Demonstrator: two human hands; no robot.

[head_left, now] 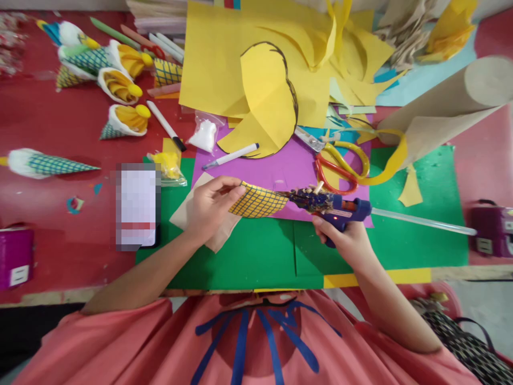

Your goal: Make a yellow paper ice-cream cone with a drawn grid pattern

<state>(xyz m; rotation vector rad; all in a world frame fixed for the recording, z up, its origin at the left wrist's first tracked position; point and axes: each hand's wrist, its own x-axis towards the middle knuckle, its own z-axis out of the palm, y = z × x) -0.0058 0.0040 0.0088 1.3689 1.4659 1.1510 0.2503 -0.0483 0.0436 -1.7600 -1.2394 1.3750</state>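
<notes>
The left hand (210,206) pinches a yellow checked paper piece (258,202) between thumb and fingers, above the green sheet (248,256) on the counter (60,133). The right hand (347,240) has its fingers closed around a blue glue gun (340,207), with the nozzle at the paper's 3 o'clock edge. This looks like the gluing step. Any next move needs a steady paper and a gentle trigger.

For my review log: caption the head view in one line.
Left hand holds yellow gridded paper at the tip of a blue glue gun in the right hand.
</notes>
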